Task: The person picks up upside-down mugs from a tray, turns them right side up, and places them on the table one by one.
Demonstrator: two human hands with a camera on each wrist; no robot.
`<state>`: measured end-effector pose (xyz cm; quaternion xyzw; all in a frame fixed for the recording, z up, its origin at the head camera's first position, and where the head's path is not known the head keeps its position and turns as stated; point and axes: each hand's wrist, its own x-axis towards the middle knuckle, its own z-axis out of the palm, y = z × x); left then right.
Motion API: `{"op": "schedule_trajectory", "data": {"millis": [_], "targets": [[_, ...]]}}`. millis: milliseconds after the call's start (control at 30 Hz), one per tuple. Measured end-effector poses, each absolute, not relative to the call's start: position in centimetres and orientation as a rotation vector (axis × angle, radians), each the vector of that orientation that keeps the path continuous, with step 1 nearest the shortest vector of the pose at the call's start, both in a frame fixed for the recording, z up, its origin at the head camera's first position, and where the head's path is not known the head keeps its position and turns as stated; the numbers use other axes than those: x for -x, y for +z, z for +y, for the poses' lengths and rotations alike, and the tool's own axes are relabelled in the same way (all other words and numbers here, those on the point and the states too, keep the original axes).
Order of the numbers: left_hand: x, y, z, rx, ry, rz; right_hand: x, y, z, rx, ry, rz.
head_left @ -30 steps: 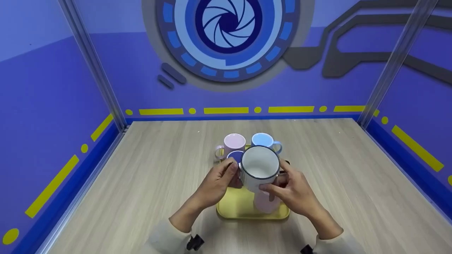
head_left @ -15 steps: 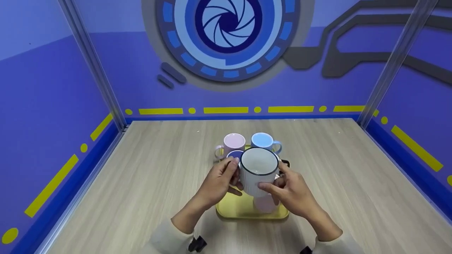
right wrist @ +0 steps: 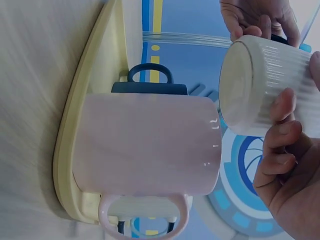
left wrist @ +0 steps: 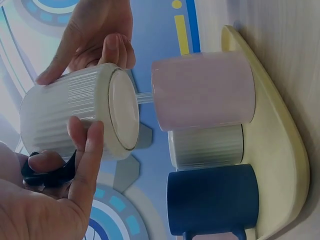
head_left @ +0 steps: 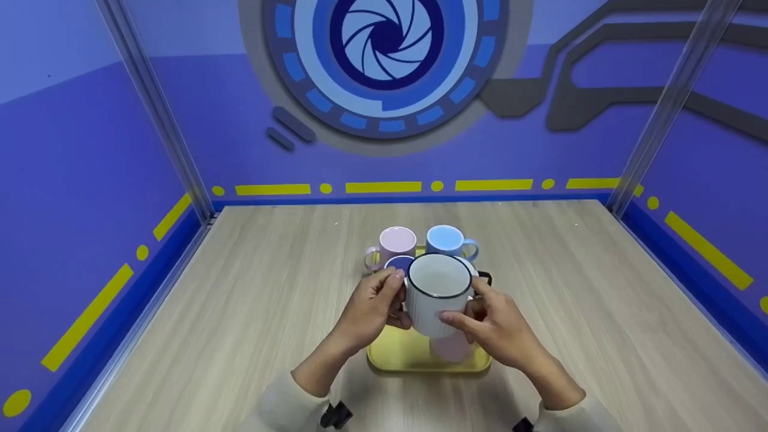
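A white ribbed mug [head_left: 437, 309] with a black rim is held up over the yellow tray [head_left: 390, 359], its mouth tipped toward the head camera. My left hand [head_left: 367, 309] grips its black handle [left wrist: 50, 175], as the left wrist view shows. From the other side my right hand [head_left: 498, 324] holds the mug's body, thumb on the near wall and fingers around the right side. Below the held mug, a pink mug [left wrist: 202, 92] stands at the tray's near right. A navy mug [left wrist: 212, 200] stands on the left of the tray, partly hidden by my left hand in the head view.
At the tray's back stand another pink mug [head_left: 398, 241], its handle to the left, and a light blue mug [head_left: 446, 239], its handle to the right. A second white ribbed mug [left wrist: 207, 147] stands between them and the front pink mug. Purple-blue walls [head_left: 288, 162] enclose the wooden table [head_left: 270, 270].
The held mug has come down slightly toward the near side and turned more upright, showing more of its outer wall. Both hands keep their hold; the mugs on the tray stay put.
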<state>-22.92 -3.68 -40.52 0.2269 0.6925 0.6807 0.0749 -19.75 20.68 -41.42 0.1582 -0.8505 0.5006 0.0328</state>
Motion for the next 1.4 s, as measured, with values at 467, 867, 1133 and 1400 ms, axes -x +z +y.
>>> {"op": "schedule_trajectory", "data": {"millis": [467, 867, 1133, 1400], "targets": [[23.0, -40.8, -4.6, -0.689, 2.043, 2.093, 20.3, -41.7, 25.5, -0.539, 1.374, -2.577], [22.9, -40.8, -5.2, -0.695, 2.036, 2.110, 21.1, -43.9, 29.2, -0.410, 1.383, -2.803], [22.9, -40.9, -5.3, -0.696, 2.033, 2.114, 22.2, -44.9, 29.8, -0.449, 1.431, -2.924], [22.9, -41.1, -5.4, -0.690, 2.022, 2.127, 22.9, -46.1, 29.4, -0.507, 1.345, -3.020]]}}
